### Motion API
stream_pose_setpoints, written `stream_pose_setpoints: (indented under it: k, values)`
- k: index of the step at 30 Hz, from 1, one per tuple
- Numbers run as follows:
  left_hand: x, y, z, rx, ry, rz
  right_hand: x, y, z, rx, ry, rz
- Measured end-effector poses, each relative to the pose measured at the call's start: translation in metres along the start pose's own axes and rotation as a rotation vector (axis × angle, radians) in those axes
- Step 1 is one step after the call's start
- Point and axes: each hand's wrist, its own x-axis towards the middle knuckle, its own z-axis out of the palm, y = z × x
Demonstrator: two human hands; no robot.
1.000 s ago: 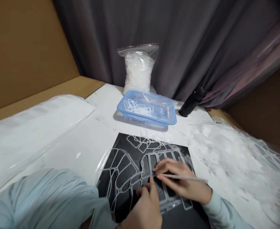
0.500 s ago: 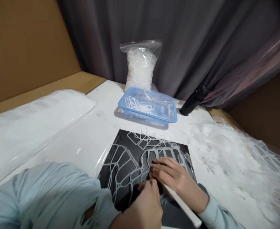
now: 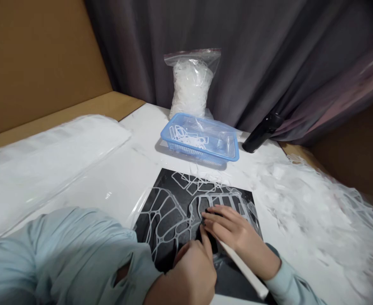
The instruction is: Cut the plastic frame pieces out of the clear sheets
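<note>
Up close, the left hand (image 3: 189,271) curls onto the clear plastic webbing (image 3: 170,216) on the black mat (image 3: 170,180), its grip hidden, while the right hand (image 3: 233,231) closes around a white stylus (image 3: 241,267). Slow, light pressure suits this; a blue mesh basket (image 3: 202,152) sits beyond.

- Left hand (image 3: 191,271) curled, fingers pointing down, its forearm in a pale blue sleeve (image 3: 75,254) lying across the lower left
- Right hand (image 3: 237,228) angled leftward, fingers close together, just beside the left hand
</note>
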Motion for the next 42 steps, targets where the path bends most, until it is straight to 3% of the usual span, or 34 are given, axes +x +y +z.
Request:
stream_pose_setpoints:
  k: [4,10,15,19,24,29,34,39,42]
  values:
    - [-0.002,-0.003,-0.003,-0.018,-0.016,0.018,0.001,-0.002,-0.001,0.070,0.002,0.046]
    - [-0.003,-0.003,-0.003,-0.052,-0.005,-0.028,0.004,0.005,-0.008,0.601,0.038,0.416]
    - [-0.002,0.001,0.000,-0.035,0.020,-0.051,0.004,0.005,-0.007,0.645,0.042,0.449]
    - [0.000,0.002,-0.001,-0.049,0.022,-0.034,0.003,0.006,-0.009,0.592,0.017,0.395]
    - [0.000,-0.001,-0.005,-0.067,0.015,0.010,-0.003,0.003,-0.005,0.199,-0.041,0.067]
    - [-0.001,-0.003,-0.010,-0.083,-0.002,-0.032,-0.006,-0.005,0.003,-0.084,-0.032,0.040]
    - [0.000,-0.007,-0.016,-0.068,-0.050,0.034,-0.006,0.013,-0.009,-0.179,0.148,0.086]
    - [-0.001,-0.012,-0.020,-0.037,-0.074,0.081,-0.010,0.034,-0.031,-0.374,0.557,0.371]
    - [-0.001,-0.016,-0.025,-0.029,-0.066,0.125,-0.009,0.036,-0.040,-0.432,0.707,0.500]
